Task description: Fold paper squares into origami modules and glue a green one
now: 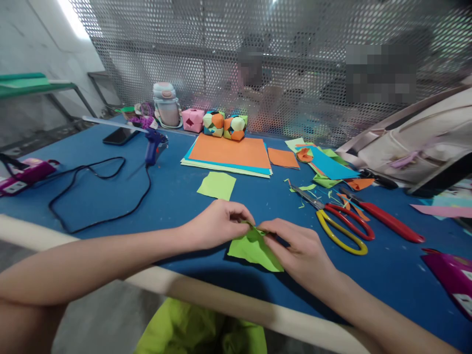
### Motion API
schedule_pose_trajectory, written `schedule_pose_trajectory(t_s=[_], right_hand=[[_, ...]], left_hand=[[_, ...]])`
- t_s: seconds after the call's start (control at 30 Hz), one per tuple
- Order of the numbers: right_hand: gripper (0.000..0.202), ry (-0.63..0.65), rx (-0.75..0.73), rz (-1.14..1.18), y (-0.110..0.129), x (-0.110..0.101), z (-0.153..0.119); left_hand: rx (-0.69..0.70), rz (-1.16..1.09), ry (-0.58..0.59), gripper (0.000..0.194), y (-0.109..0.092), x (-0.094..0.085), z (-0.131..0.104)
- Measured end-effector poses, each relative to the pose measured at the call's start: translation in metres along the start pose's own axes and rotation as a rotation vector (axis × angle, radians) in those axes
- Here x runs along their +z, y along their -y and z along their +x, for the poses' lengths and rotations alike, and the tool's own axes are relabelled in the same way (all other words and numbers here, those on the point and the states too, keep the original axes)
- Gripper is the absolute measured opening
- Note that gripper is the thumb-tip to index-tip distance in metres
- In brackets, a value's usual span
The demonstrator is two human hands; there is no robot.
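Near the front of the blue table, a piece of bright green paper [254, 250] is pinched along its upper edge by both hands. My left hand [217, 223] grips it from the left between thumb and fingers. From the right, my right hand [297, 243] pinches the same edge close by, the fingertips of both hands almost meeting. The paper looks creased at the top, and its lower part spreads loosely above the table. Just beyond the hands lies a flat lime green paper square [217, 185].
Scissors [344, 226] and red-handled pliers [391, 221] lie to the right among paper scraps. Behind are stacked coloured sheets [232, 153], folded paper cubes [214, 123] and a bottle [167, 105]. A blue glue gun [152, 146] stands left, its cord [106, 215] looping across the table.
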State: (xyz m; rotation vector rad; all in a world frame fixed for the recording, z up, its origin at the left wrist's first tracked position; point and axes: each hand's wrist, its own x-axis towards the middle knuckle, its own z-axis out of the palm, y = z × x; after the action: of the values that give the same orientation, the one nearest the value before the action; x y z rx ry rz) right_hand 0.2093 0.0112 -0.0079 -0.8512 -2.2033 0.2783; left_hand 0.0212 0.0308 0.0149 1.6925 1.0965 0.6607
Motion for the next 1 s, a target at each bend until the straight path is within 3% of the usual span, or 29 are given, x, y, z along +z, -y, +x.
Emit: schedule_pose_trajectory(t_s=[0.57,0.83,1.0], right_hand=[[0.016,-0.058,0.086,0.040,0.0093,-0.0030,0.0020],[0.017,-0.079,-0.006,0.027,0.0063,-0.0034,0.0005],[0.020,0.014,-0.165,-0.022,0.0027,-0.0065,0.0002]], left_hand=[[-0.019,-0.015,0.000,0.013,-0.0071,-0.0006,-0.0050],[-0.082,-0.114,0.027,0.014,-0.0048,-0.0014,-0.0038],[-0.171,-0.270,0.064,0.010,-0.0064,-0.0014,-0.0025]])
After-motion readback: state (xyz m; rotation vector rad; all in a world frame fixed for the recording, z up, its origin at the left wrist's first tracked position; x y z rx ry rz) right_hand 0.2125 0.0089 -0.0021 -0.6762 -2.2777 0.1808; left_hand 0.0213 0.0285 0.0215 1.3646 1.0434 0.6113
